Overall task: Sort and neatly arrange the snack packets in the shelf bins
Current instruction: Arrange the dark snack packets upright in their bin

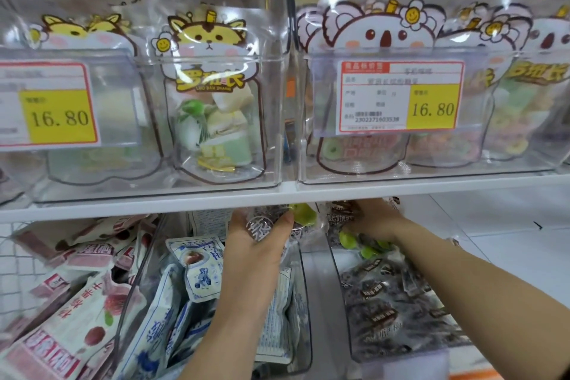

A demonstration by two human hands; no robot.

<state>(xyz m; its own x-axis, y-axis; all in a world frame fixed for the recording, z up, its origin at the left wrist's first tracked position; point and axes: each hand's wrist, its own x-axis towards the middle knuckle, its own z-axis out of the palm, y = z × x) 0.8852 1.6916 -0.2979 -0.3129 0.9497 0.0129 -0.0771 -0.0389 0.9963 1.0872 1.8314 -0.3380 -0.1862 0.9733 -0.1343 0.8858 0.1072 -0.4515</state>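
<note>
Fingers (239,225) of the left hand (256,244) are curling round a clear packet of dark sweets (262,227), with the thumb pressing its right side. Nearer the person than those fingers, under the forearm, blue-and-white packets (197,271) are lying jumbled in the middle bin (303,287). Left of them, pink packets printed with red fruit (89,302) are piling loosely.

Right of the fingers, past the bin wall, the right-hand bin (339,287) is holding dark-wrapped packets (394,311) that look like the held one. I judge it belongs there, a short move rightward. The right hand (374,219) is reaching into the back of that bin and is nearer to it. Its fingertips are hiding behind packets and the shelf edge (154,203), so its grip cannot be told.

That edge is cutting off the held packet's top, leaving its long axis unclear. Above, cat pouches (212,86) and koala pouches (382,31) are standing upright.
</note>
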